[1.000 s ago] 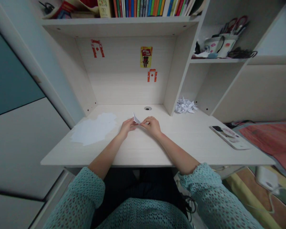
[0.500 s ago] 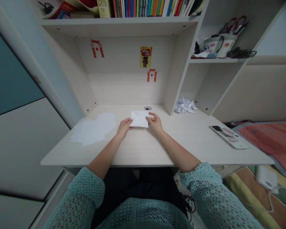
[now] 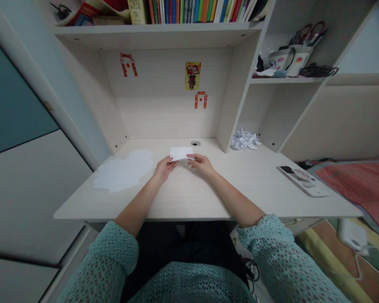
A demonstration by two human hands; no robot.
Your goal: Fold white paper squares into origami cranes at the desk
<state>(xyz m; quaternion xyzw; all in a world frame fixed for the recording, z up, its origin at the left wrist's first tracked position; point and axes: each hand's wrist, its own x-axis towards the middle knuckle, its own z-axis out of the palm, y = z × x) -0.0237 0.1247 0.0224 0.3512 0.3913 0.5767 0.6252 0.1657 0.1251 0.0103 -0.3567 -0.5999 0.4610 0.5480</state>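
A small white sheet of paper [image 3: 180,152] lies low over the pale wooden desk [image 3: 189,198], near its middle. My left hand [image 3: 164,167] pinches the paper's near left corner. My right hand [image 3: 201,163] pinches its near right edge, fingers curled. Both forearms reach forward from teal knit sleeves. To the left of my hands a loose spread of white sheets [image 3: 123,170] lies flat on the desk.
A heap of folded white paper shapes [image 3: 244,139] sits in the right cubby. A phone [image 3: 303,181] lies near the desk's right edge. Cups with scissors [image 3: 290,57] stand on the right shelf, books [image 3: 189,10] on the top shelf. A cable hole [image 3: 195,143] is at the back.
The paper was a small folded piece a second ago, then opened into a flat square. Now it looks shorter, its near edge drawn up between my pinching fingers.
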